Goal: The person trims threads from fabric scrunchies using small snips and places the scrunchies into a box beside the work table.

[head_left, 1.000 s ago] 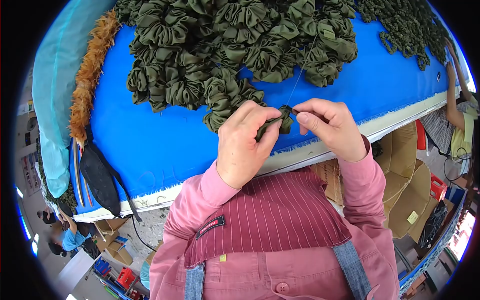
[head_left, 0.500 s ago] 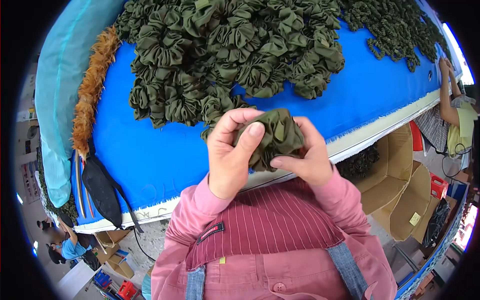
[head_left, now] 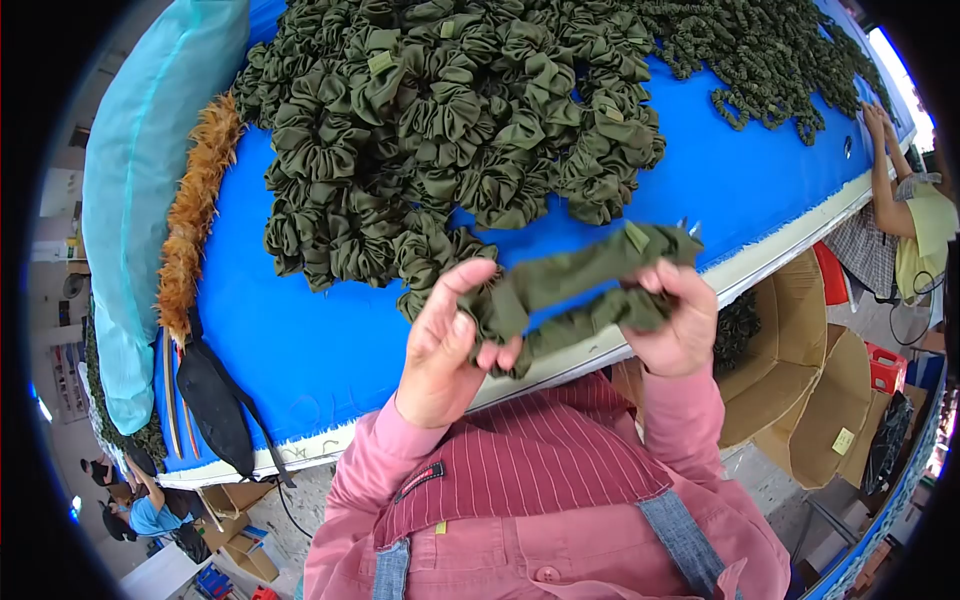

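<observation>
A dark green fabric scrunchie (head_left: 575, 272) is stretched out into a long loop between my two hands, with blue table cloth showing through its opening. My left hand (head_left: 440, 350) has its fingers hooked through the left end of the loop. My right hand (head_left: 682, 322) is closed around the right end. A small pale tag sits on the scrunchie's upper band. Near my right fingers shows a small pointed glint that I cannot make out. Just beyond my hands lies a large heap of similar green scrunchies (head_left: 450, 120), several with pale tags.
Smaller, tightly gathered green loops (head_left: 760, 60) cover the far right of the blue table (head_left: 310, 330). At left lie an orange feather duster (head_left: 200, 220), a black cloth bag (head_left: 215, 405) and a teal bundle (head_left: 150, 200). Cardboard boxes (head_left: 770, 350) stand below right. Another person's arms (head_left: 885, 170) reach in.
The scrunchie was bunched up between both hands and is now pulled open lengthwise. My hands have moved apart, the right one farther right. The view has shifted slightly.
</observation>
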The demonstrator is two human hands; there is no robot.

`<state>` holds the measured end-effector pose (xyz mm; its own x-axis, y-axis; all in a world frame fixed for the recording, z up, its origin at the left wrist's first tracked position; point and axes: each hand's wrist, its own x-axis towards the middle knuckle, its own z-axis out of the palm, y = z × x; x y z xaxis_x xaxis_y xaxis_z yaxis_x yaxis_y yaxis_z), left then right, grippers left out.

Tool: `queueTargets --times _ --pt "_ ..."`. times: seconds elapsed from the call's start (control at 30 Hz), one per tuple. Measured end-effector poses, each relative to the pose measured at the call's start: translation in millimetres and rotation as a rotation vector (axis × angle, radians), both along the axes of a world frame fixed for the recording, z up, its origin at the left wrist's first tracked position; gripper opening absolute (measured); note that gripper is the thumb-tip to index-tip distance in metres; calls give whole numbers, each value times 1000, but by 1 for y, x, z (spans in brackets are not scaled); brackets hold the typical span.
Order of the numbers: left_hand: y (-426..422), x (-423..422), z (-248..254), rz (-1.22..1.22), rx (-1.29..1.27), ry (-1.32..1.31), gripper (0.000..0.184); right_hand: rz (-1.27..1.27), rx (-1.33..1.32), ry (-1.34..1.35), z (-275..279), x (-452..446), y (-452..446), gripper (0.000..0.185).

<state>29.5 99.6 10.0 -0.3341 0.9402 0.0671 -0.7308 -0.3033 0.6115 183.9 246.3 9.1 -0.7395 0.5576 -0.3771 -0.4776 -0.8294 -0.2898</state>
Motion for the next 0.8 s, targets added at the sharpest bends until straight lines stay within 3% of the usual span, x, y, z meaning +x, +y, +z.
queueTargets --times 0.07,0.1,0.17,0.23,0.3,0.33,0.4,0.47,0.5,0.57,0.63,0.67,0.73,0.8 --pt "-6 -3 -1 -188 -18 -18 49 -90 215 -91 17 2 -9 32" --pt "-4 0 2 -189 -19 -20 49 30 299 -28 14 6 -8 32" --pt "10 10 21 -229 -171 307 48 150 385 38 12 11 -8 33" --pt "21 18 34 -261 -328 640 46 346 599 -159 18 13 -13 38" --pt "24 20 35 -323 -302 629 45 35 425 -492 41 30 -10 40" --pt "28 20 35 -379 -268 615 45 -110 533 -644 45 45 -7 39" --pt "34 22 35 -489 -200 582 43 -227 655 -390 17 94 2 39" --pt "53 45 18 -385 -48 585 46 -255 840 -501 11 117 1 36" --pt "61 44 17 -389 -48 579 46 -215 781 -388 13 133 11 32" --pt "87 32 18 -101 -398 595 44 -389 766 -831 25 162 18 27" --pt "116 24 22 69 -453 373 44 -360 1044 -1356 21 180 33 26" --pt "129 25 25 75 -447 367 44 -359 1056 -1356 14 182 38 26" --pt "154 32 30 165 -559 264 47 -724 959 -1384 -2 182 47 24" --pt "177 36 21 261 -626 246 48 -620 801 -1250 17 160 43 22"
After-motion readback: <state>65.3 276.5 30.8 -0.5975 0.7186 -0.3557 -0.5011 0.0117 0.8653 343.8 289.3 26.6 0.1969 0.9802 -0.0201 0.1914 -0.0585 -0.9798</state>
